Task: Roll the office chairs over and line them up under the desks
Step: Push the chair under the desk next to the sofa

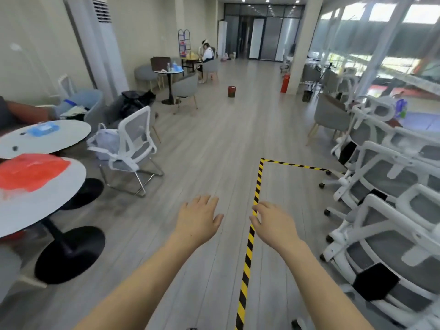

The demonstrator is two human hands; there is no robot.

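Note:
Several white-framed office chairs with grey mesh backs stand in a row along the right side, the nearest (390,253) at bottom right and another (385,172) behind it. My left hand (198,219) and my right hand (273,222) stretch forward over the bare floor, palms down, fingers apart, holding nothing. Both hands are apart from the chairs. Further along the right side, desk surfaces (423,120) show beyond the chairs, mostly hidden. A white sled-base chair (133,144) stands at left, with a bag on its seat.
Yellow-black tape (250,239) runs along the floor and turns right. Two round white tables (45,201) with black bases stand at left. A small bin (231,91), a red extinguisher (285,83) and a pillar (301,44) lie ahead. A person sits at a far table.

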